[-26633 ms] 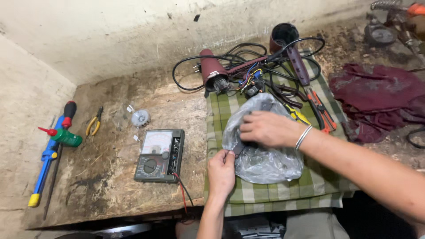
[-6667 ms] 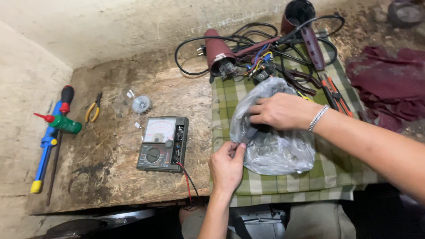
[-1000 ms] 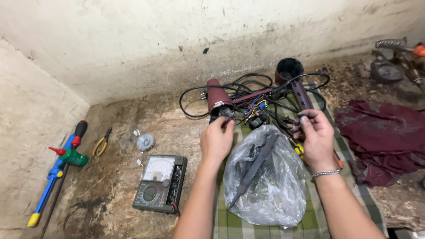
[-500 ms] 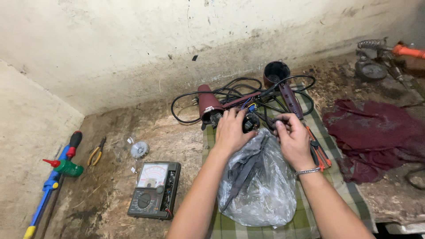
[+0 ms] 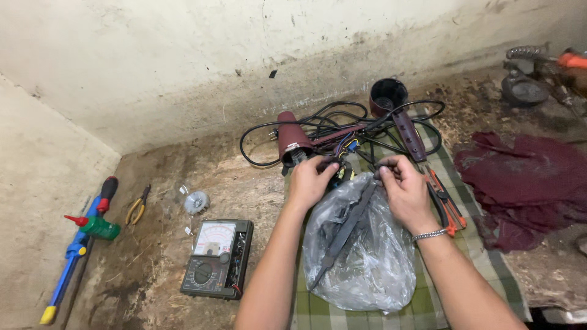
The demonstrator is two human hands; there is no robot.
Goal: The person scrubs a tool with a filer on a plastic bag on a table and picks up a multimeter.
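Both hands at the bag's mouth

Left hand [image 5: 313, 180] and right hand [image 5: 403, 189] pinch the neck of the bag [image 5: 361, 256] on the cloth [image 5: 483, 256]; thin, limp, probably slippery film, best gripped at that gathered neck.

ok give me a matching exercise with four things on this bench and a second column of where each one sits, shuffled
Things:
1. analog multimeter
2. clear plastic bag
3. dark red cloth
4. yellow-handled pliers

Places:
A. bunched at the right of the bench
B. far left, beside the screwdrivers
C. on the checked cloth, under both hands
D. on the bare bench, left of the checked cloth

Pairs: 1-D, 2-C, 3-A, 4-B
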